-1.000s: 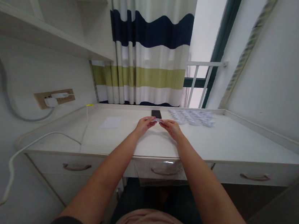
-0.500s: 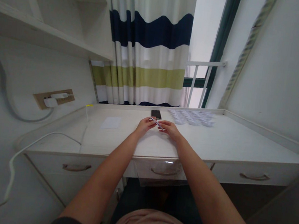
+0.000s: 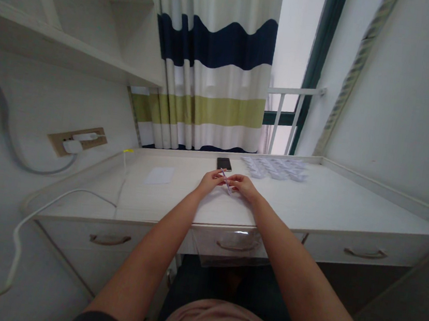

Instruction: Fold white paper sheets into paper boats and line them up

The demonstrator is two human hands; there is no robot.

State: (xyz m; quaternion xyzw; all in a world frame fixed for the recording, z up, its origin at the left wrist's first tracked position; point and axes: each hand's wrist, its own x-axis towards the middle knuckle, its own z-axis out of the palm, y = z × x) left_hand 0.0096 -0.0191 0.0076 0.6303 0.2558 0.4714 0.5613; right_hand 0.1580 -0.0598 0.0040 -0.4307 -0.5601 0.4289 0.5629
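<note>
Between my two hands, just above the white desk [image 3: 334,201], is a thin folded piece of paper [image 3: 226,182], seen nearly edge-on and slanting down to the right. My left hand [image 3: 212,180] pinches it from the left side. From the right, the fingers of my right hand [image 3: 243,186] are closed on it too. A black phone [image 3: 224,164] lies flat right behind the hands. White paper sheets [image 3: 160,175] rest on the desk to the left. Finer folds in the held paper are too small to make out.
Several folded white paper pieces [image 3: 276,168] lie in rows at the back right. A white cable [image 3: 73,192] crosses the desk's left end. A clear plastic sheet [image 3: 227,248] hangs over the front edge at the middle drawer. Shelves [image 3: 74,55] overhang the left side.
The held paper has turned to a steeper slant, and the fingers of both hands have come closer together around it. Everything else on the desk stays where it was.
</note>
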